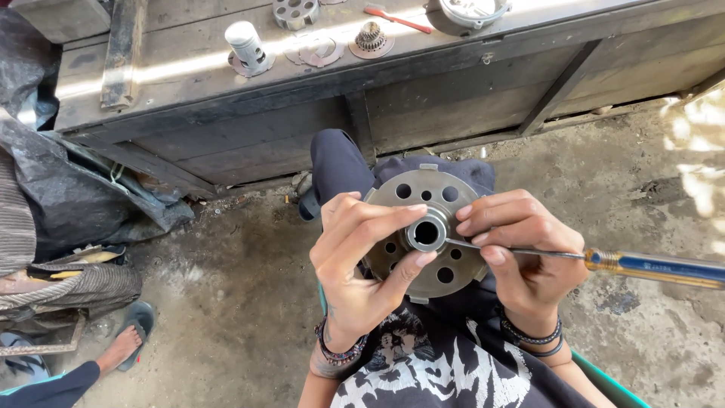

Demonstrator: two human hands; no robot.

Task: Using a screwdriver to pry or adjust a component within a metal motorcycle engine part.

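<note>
Left hand (361,261): grips the round metal disc (423,202) from its left side — thumb and forefinger pinch the raised centre hub (427,233), the other fingers curl behind the plate.
Right hand (521,249): clenched around the thin steel shaft of a screwdriver (604,261), fingertips close to the hub; the tip touches the hub's right edge.
Metal disc: held upright in front of the person's lap, above the knees, its face turned to the camera; a ring of round holes runs around the hub, and small tabs stick out at the rim.
Screwdriver: lies almost level, the amber and blue handle reaching out to the right edge of the view, well clear of the hand.
Wrists: beaded bracelets on both.
Desk (226,113): a dark wooden bench beyond the knees, well apart from the hands — on its top stand a pale piston (246,45), a small gear (370,38), a flat ring plate (321,51), another holed part (296,10), a red-handled brush (396,18) and a round housing (472,10).
Floor (242,302): bare, stained concrete.
Left side: dark plastic sheeting (68,196) heaped against the bench; below it another person's foot in a sandal (128,340).
</note>
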